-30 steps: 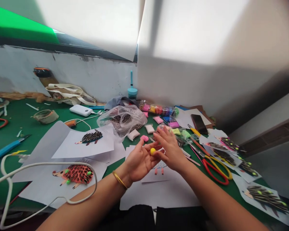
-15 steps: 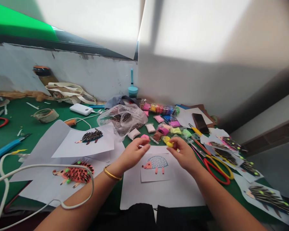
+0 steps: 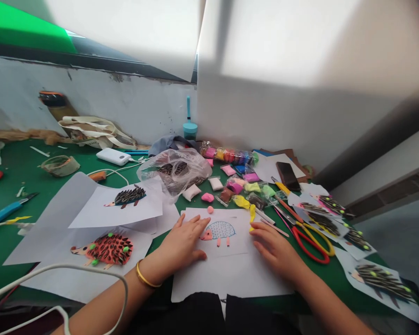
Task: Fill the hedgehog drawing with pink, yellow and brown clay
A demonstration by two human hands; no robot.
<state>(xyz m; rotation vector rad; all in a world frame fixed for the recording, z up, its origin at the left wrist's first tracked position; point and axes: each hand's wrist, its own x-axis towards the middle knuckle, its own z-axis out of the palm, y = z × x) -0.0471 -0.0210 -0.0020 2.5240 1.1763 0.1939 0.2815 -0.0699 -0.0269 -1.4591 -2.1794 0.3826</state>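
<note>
My left hand lies flat with fingers spread on white paper, at the left edge of a drawn hedgehog. The hedgehog has a blue-marked body, with a pink face and legs. At the right side of the drawing, my right hand rests low over the paper, fingers bent. Its fingertips are at the lower end of a narrow yellow strip of what looks like modelling clay; the thumb is hidden. Just above the paper are a small pink ball and a larger pink lump.
Wrapped clay packets and a plastic bag of seeds lie behind. Scissors and finished hedgehog pictures are at right. More hedgehog pictures and a white cable are at left. A phone lies at the back right.
Both hands have come down onto the paper. The left has opened flat beside the drawing; the right has lowered with the yellow clay, and the small pink ball now shows above the paper.
</note>
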